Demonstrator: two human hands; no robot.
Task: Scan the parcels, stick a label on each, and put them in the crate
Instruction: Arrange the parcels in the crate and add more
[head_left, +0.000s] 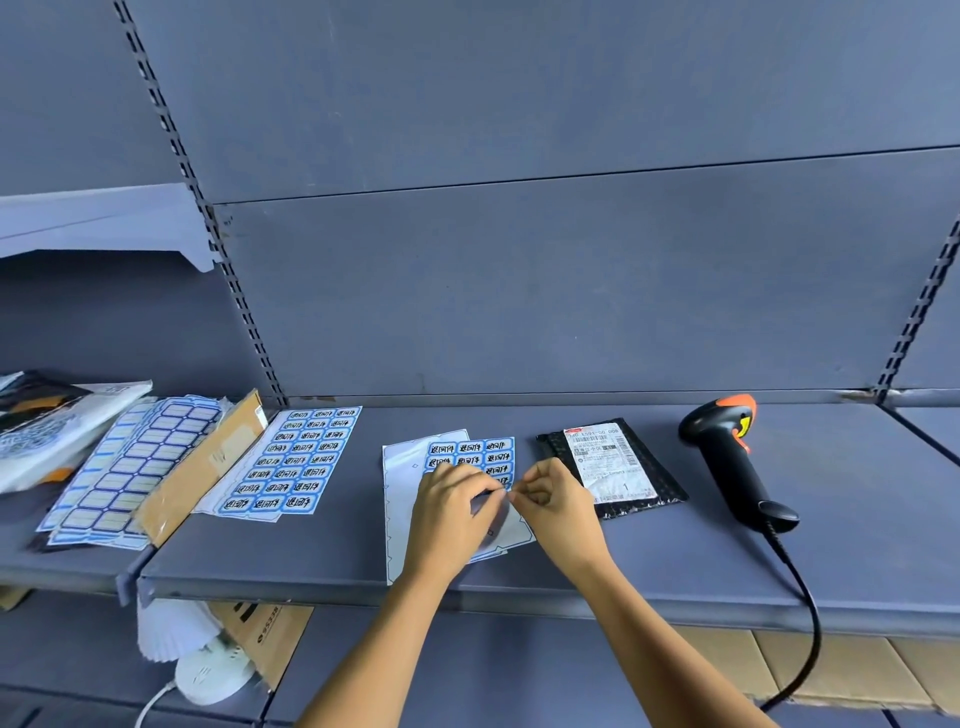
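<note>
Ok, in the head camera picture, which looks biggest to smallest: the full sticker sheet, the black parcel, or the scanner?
1. Full sticker sheet and black parcel: they look about the same, too close to rank.
2. Scanner: long but thin, so it covers the least of the picture.

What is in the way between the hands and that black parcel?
Nothing visible. The left hand and right hand pinch at the label sheet; the black parcel lies on the shelf right beside the right hand.

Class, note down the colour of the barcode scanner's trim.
Orange, on the black barcode scanner; the head view shows it.
</note>
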